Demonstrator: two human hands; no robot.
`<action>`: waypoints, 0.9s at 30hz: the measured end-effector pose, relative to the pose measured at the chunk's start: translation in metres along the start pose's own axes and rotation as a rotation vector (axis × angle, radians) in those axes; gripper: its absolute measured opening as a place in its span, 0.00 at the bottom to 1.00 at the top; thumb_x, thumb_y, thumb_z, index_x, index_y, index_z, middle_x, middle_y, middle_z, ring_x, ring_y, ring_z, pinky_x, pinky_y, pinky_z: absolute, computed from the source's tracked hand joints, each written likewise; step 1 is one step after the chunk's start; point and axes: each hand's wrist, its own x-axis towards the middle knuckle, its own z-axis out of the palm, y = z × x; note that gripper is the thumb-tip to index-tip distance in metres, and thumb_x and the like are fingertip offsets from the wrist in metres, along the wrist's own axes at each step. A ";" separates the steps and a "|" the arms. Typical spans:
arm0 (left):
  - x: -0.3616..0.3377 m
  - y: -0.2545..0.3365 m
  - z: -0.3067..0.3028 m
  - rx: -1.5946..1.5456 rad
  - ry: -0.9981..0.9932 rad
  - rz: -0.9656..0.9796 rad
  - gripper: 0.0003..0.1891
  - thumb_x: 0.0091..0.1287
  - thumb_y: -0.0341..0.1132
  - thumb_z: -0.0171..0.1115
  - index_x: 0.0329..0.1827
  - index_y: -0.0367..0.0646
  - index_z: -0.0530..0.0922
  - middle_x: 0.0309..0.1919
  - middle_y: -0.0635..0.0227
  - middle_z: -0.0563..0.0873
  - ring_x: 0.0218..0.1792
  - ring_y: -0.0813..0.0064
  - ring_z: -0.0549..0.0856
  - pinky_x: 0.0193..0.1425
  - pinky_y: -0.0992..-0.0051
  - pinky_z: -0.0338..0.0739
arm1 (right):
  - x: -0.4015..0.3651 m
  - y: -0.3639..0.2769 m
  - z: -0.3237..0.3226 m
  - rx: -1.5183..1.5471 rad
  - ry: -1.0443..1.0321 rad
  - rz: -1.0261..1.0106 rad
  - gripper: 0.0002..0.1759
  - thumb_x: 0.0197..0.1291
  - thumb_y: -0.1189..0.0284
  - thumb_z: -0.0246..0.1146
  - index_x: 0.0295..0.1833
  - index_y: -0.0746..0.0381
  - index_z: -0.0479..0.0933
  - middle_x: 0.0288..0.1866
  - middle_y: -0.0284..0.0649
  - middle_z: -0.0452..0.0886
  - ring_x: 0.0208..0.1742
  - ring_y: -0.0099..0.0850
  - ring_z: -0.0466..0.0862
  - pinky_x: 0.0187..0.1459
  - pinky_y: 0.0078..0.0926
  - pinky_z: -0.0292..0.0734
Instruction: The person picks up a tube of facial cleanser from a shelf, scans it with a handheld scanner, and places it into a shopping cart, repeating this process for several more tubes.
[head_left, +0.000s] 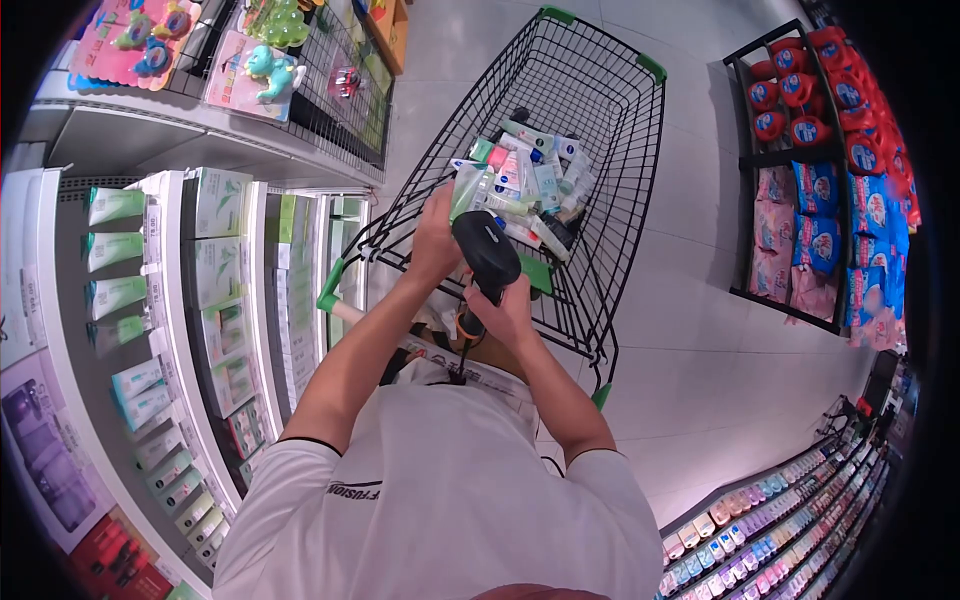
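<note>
My left hand (437,238) is closed around a pale green and white squeeze tube (470,188), held up over the near end of the shopping cart (628,215). In my right hand (507,312) is a black handheld barcode scanner (487,250), its handle gripped and its head close beside the tube. Part of the tube's lower end is hidden by my fingers. Beyond both hands, a pile of tubes and bottles (530,178) in white, blue and green lies at the bottom of the black wire cart.
Shelves (170,260) with green-white tubes and boxes stand close on my left. Carded toys (270,75) hang at upper left. A black rack (743,160) of red bottles and blue and pink packs stands right. Small packs fill sloping shelves (770,510) at lower right.
</note>
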 end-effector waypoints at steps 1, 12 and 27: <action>0.005 -0.002 0.002 0.054 0.034 0.089 0.31 0.61 0.36 0.69 0.67 0.34 0.71 0.59 0.47 0.79 0.59 0.44 0.80 0.61 0.57 0.76 | 0.003 0.000 -0.001 -0.017 -0.005 0.007 0.17 0.50 0.73 0.70 0.48 0.63 0.82 0.25 0.37 0.81 0.25 0.27 0.79 0.32 0.28 0.76; -0.029 -0.032 -0.051 0.378 -0.239 0.135 0.26 0.62 0.42 0.68 0.59 0.36 0.77 0.54 0.48 0.83 0.60 0.46 0.80 0.66 0.54 0.73 | 0.025 0.019 0.002 0.227 0.019 0.002 0.19 0.57 0.82 0.67 0.55 0.68 0.78 0.48 0.39 0.84 0.43 0.26 0.83 0.47 0.27 0.79; -0.024 0.021 -0.089 0.396 -0.015 -0.023 0.28 0.58 0.38 0.66 0.62 0.38 0.76 0.63 0.53 0.77 0.61 0.55 0.78 0.64 0.57 0.70 | 0.050 0.030 0.009 0.276 -0.107 -0.116 0.25 0.57 0.85 0.65 0.61 0.69 0.71 0.51 0.43 0.79 0.48 0.30 0.83 0.48 0.29 0.81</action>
